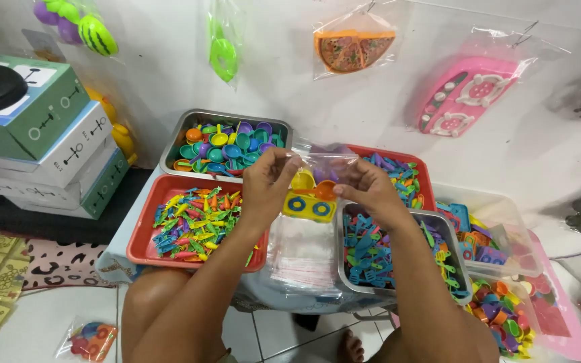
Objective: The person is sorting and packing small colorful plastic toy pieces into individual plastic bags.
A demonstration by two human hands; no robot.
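Note:
My left hand (268,183) and my right hand (369,188) pinch the top edge of a small clear plastic bag (323,169) between them, above a low table. Inside the bag sit a yellow toy stove (310,206) with blue rings, a yellow cup and an orange piece. Below the bag lies a stack of flat clear bags (302,255). A red tray (144,245) of small coloured toy bits lies under my left forearm. A metal tray (346,279) of blue and green toy forks lies under my right forearm.
A metal tray (181,132) of coloured toy spoons and a second red tray (423,176) stand at the back. Clear tubs (514,228) of toy parts stand to the right. Boxes (48,141) are stacked at left. Bagged toys hang on the wall; a filled bag (89,339) lies on the floor.

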